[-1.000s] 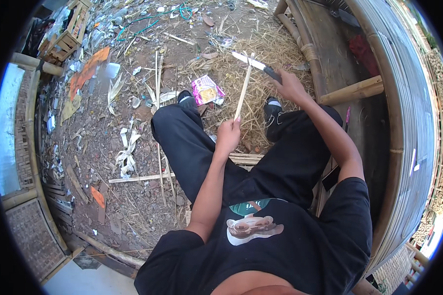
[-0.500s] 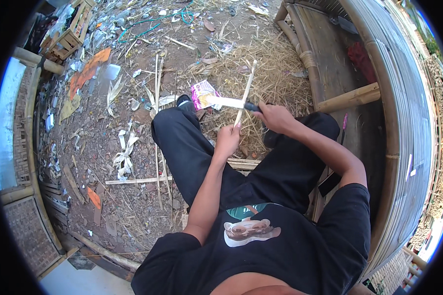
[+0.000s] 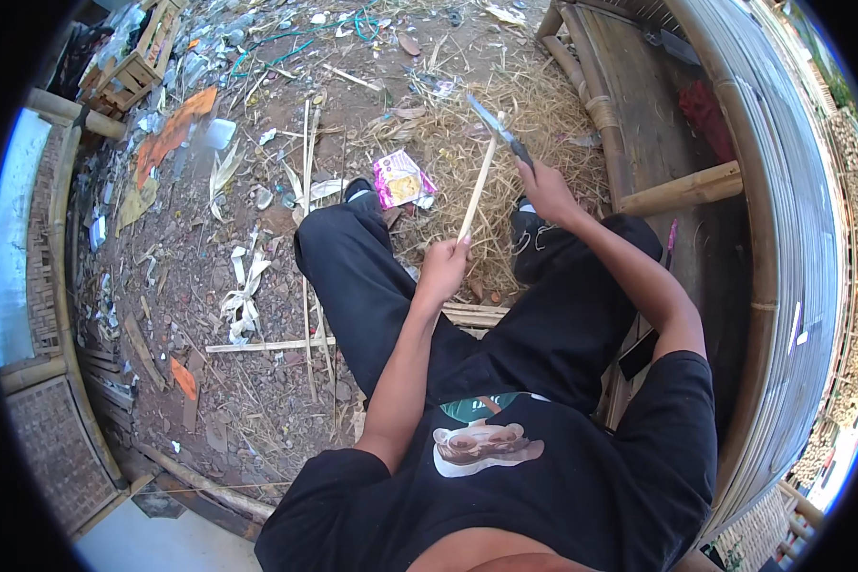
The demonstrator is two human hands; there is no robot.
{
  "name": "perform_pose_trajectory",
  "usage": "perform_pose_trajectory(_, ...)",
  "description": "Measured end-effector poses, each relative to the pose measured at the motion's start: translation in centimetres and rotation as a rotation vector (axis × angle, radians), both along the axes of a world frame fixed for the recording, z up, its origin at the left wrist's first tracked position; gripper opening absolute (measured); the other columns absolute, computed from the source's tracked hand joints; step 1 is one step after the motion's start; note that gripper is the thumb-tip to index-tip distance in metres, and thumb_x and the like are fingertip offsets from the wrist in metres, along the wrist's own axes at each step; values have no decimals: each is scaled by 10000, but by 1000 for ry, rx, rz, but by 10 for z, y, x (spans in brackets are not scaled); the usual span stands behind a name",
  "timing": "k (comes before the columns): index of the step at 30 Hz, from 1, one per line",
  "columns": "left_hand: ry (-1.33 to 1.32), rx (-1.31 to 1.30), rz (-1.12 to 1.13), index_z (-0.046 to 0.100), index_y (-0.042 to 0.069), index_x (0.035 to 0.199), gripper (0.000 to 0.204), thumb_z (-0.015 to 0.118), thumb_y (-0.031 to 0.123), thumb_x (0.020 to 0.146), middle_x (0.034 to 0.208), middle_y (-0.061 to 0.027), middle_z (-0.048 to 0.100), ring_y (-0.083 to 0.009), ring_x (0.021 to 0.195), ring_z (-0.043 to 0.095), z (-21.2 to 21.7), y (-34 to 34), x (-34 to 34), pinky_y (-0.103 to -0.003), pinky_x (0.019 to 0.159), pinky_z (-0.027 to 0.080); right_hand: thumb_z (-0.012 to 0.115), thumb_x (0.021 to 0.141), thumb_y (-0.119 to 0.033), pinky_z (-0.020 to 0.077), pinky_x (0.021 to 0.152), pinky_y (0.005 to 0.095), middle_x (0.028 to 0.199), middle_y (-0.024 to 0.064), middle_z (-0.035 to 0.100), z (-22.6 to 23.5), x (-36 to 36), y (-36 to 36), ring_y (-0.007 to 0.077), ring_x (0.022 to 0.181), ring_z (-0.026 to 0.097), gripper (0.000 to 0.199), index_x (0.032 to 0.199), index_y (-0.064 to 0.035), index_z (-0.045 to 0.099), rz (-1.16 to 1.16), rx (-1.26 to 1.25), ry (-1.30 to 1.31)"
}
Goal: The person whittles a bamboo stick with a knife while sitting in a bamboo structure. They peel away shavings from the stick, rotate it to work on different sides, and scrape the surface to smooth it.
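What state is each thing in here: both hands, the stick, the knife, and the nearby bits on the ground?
left hand: closed around the lower end of the bamboo stick
bamboo stick: held tilted, top end at the knife
right hand: closed on the knife handle
knife: raised, blade bare, at the stick's top
pink wrapper: lying crumpled on the ground
bamboo slat: lying flat on the dirt

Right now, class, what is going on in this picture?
A seated person in black clothes is working a thin bamboo strip with a knife. The left hand grips the strip's lower end and holds it up at a slant above the knees. The right hand holds the knife by its handle, the blade near the strip's upper tip. Straw and shavings cover the ground by the feet, and a pink wrapper lies nearby.
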State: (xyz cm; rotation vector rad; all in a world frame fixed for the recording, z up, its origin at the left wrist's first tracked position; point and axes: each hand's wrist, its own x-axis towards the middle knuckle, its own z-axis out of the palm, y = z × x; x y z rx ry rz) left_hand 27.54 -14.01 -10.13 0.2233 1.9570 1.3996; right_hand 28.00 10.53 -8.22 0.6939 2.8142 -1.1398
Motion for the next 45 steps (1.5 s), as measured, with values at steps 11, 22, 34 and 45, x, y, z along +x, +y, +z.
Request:
perform_pose_trajectory(11, -35, 74, 36, 497, 74, 691, 386, 449, 341, 964, 462, 56, 354, -51, 361, 298, -15, -1, 4, -238, 356, 214, 459, 922, -388, 452, 470, 471, 577, 143, 573, 29, 25, -25, 355, 524, 591, 355, 905, -34, 453, 596, 459, -19)
perform_pose_trajectory(22, 31, 11, -2, 509, 57, 670, 402, 447, 325, 963, 498, 40, 401, -62, 412, 354, -23, -3, -2, -253, 405, 279, 363, 958, -435, 477, 588, 475, 720, 219, 609, -8, -7, 17, 348, 746, 630, 430, 883, -33, 497, -3, -129, -237)
perform_pose_trajectory(34, -38, 29, 6, 490, 68, 695, 377, 447, 327, 965, 459, 49, 353, -56, 356, 303, -7, 4, 2, -242, 356, 216, 436, 925, -432, 487, 569, 440, 696, 122, 624, 6, -15, 68, 313, 631, 629, 396, 866, -58, 552, 388, 679, -17)
perform_pose_trajectory(45, -223, 92, 32, 469, 91, 691, 373, 445, 345, 963, 460, 67, 335, -47, 345, 279, 3, -3, -3, -229, 326, 186, 428, 933, -411, 484, 554, 471, 661, 176, 610, 3, -1, 33, 376, 625, 620, 411, 851, -19, 520, 652, 515, -25)
